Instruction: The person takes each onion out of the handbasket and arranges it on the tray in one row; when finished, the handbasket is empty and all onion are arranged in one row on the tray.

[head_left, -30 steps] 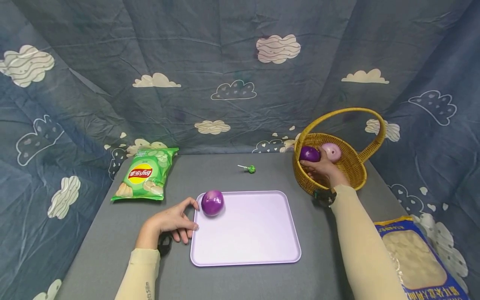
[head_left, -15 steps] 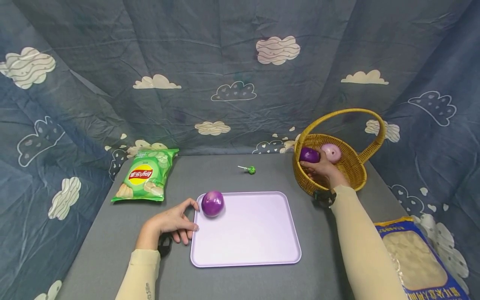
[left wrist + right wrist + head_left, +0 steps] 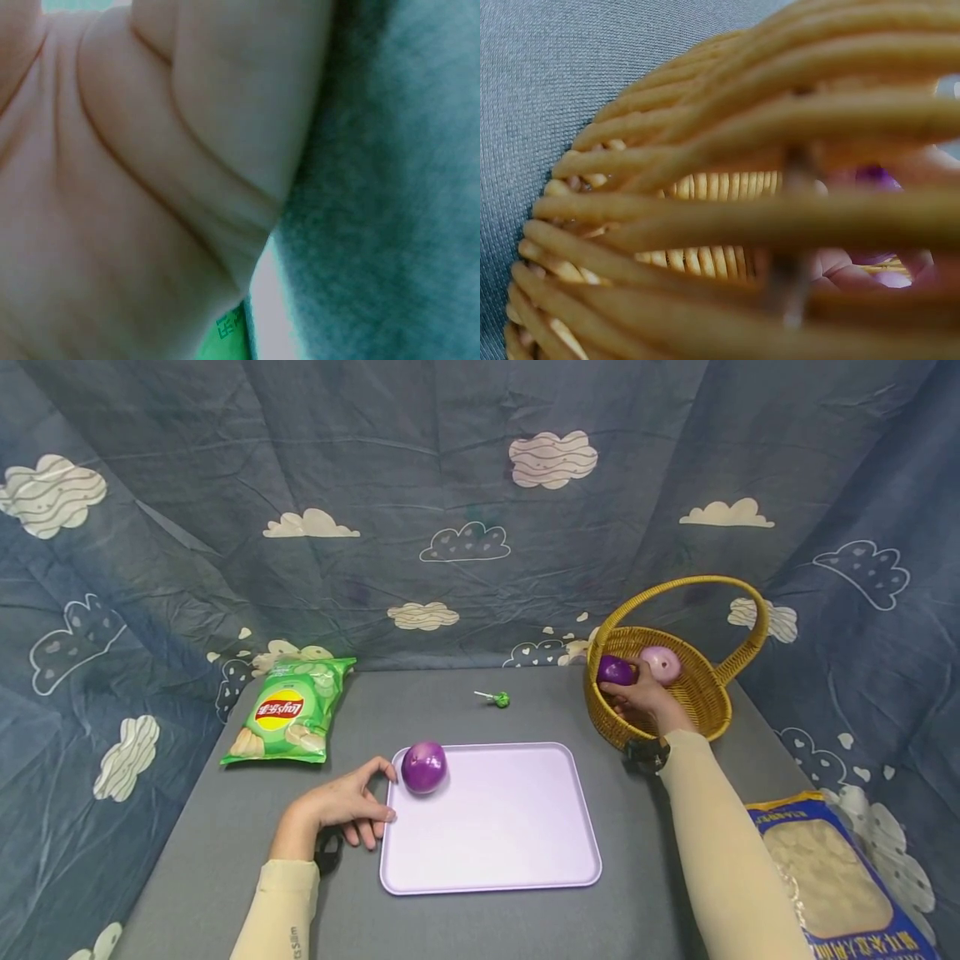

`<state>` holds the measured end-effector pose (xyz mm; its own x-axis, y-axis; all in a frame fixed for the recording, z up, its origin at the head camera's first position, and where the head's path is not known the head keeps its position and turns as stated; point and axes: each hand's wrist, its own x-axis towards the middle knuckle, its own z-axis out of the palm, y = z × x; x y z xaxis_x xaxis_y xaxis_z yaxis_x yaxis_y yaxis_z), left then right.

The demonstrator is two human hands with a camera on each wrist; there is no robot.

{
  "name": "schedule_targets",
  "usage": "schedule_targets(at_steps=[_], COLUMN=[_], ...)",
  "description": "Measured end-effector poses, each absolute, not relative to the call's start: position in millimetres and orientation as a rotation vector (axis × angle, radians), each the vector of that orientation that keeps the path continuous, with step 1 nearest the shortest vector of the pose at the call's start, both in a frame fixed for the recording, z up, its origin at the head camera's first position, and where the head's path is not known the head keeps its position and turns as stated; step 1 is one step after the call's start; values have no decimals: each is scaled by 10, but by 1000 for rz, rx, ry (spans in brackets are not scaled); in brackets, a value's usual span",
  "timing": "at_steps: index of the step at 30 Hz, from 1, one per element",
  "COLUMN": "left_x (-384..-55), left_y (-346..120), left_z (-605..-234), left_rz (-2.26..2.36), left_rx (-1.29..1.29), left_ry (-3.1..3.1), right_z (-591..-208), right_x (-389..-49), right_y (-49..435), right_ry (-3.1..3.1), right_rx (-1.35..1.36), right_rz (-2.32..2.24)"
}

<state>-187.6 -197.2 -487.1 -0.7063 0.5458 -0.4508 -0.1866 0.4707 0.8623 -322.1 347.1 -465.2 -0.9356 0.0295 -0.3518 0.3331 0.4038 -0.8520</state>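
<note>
My left hand (image 3: 341, 806) lies at the left rim of a pale lilac tray (image 3: 495, 835), thumb and index fingertips touching the rim with a gap between them. In the tray's far left corner sits a glossy round purple onion-like item (image 3: 423, 767). Inside a wicker basket (image 3: 705, 685), my right hand (image 3: 645, 695) grips a second dark purple onion-like item (image 3: 617, 671). A pale pink round one (image 3: 661, 665) sits behind that hand. The left wrist view shows mostly palm (image 3: 135, 195); in the right wrist view, basket strands (image 3: 780, 217) hide most of the hand.
A green chip bag (image 3: 288, 710) lies at the back left. Beyond the tray is a small green lollipop (image 3: 499, 699). A blue and yellow bag (image 3: 825, 877) lies at the right front. The basket's tall handle (image 3: 693, 580) arches up, and a cloud-printed curtain (image 3: 472, 460) stands behind.
Almost nothing differs. Both hands keep their places, the right one on the purple item in the basket; the whole view has shifted very slightly.
</note>
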Motion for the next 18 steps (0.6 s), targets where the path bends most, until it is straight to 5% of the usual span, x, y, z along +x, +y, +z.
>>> schedule_targets(at_steps=[18], left_x=[-1873], left_y=[-1965], left_z=[-4880], left_rz=[1285], left_rx=[308], left_ry=[1986], right_z=[-4694], right_x=[-3192], right_y=[3472], right_ry=[2386], right_rx=[332], right_rz=[-1636])
